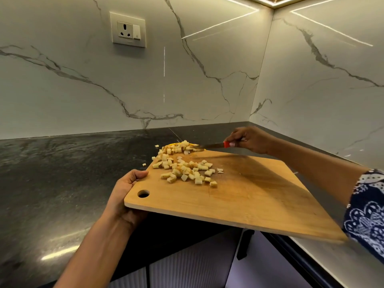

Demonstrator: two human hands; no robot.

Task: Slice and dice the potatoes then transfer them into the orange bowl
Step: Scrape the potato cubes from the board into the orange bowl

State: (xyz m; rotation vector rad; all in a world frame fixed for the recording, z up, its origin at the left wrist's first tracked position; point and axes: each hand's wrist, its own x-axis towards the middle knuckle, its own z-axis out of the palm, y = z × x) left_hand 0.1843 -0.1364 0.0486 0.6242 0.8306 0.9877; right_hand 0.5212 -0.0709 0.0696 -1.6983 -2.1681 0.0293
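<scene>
Left hand [128, 190] grips the board [239, 194] corner, tilted. Right hand [249, 140] clasps the knife [212, 145]. Potato cubes [182, 171] lie between the hands. Bowl [195, 144] rim shows at the blade tip. Suggest short sweeps, since strays lie on the counter [72, 163].

We see only a sliver of the orange bowl [169, 145] — cutting board [239, 196] and diced potatoes [182, 171] hide the rest.

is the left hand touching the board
Touching. The head view shows the left hand gripping the board at the edge beside its hole, with the thumb pressed against the rim and no gap.
</scene>
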